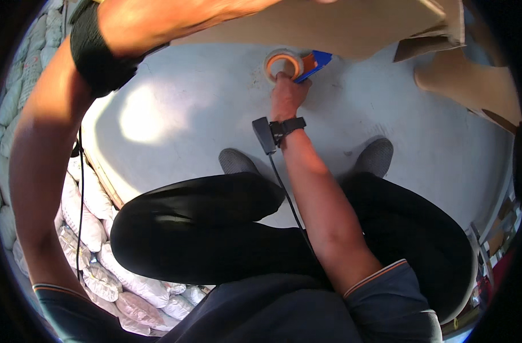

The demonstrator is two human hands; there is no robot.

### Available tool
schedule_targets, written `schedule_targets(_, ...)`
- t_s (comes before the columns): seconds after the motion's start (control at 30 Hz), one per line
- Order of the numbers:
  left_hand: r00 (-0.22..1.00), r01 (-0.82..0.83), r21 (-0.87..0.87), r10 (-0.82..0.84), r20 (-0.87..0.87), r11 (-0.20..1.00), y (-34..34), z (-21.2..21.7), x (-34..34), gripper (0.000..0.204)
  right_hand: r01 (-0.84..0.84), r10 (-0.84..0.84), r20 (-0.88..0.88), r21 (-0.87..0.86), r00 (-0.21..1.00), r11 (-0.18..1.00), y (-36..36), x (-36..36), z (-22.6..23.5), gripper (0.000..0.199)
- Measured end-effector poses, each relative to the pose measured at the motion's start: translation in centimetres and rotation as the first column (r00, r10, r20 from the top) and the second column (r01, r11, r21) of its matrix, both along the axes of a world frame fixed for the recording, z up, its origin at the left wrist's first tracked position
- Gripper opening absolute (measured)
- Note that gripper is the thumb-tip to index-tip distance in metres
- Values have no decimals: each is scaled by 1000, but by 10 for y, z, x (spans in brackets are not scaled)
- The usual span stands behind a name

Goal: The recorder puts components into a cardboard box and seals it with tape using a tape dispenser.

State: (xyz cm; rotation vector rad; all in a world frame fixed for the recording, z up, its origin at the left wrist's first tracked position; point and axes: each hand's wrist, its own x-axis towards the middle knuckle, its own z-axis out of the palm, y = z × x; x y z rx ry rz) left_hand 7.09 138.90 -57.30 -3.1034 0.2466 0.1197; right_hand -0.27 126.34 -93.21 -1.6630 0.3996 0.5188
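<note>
My right hand (pixel 289 97) is closed around a blue and orange tape dispenser (pixel 317 67) carrying a roll of tape (pixel 270 62). It hangs over the grey floor, just below the edge of a large brown cardboard box (pixel 329 28). At the top edge of the picture, my left hand (pixel 244 7) lies along the box. Most of its fingers are cut off by the frame, so their grip is hidden. Black straps circle both wrists, and a small black device sits on the right one.
Box flaps (pixel 466 83) jut out at the upper right. Filled pale bags (pixel 135 286) are piled at the left and lower left. My shoes (pixel 375 157) rest on the grey floor (pixel 186 114). A thin black cable (pixel 286 194) runs along my right forearm.
</note>
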Motion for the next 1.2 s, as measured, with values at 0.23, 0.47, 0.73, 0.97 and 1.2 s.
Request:
schedule_targets(0.23,823,512,-88,-458,336,855,12,-29,50,35,176,-175,-87,10,981,984,-10,48,-18,63)
schedule_targets(0.47,906,347,-142,-292,307,927,-12,-18,13,34,102,-100,-65,40,993,994,26,-23,21,63)
schedule_targets(0.73,978,120,-130,-95,186,984,-21,21,-31,33,-161,219,-246,233,944,959,56,-70,72,63)
schedule_targets(0.97,986,-54,-163,79,149,985,9,16,-69,33,-249,283,-251,158,926,955,68,-61,19,62)
schedule_targets(1.2,962,-239,-143,254,100,961,45,23,-109,34,-638,629,115,184,769,747,61,-71,1,48)
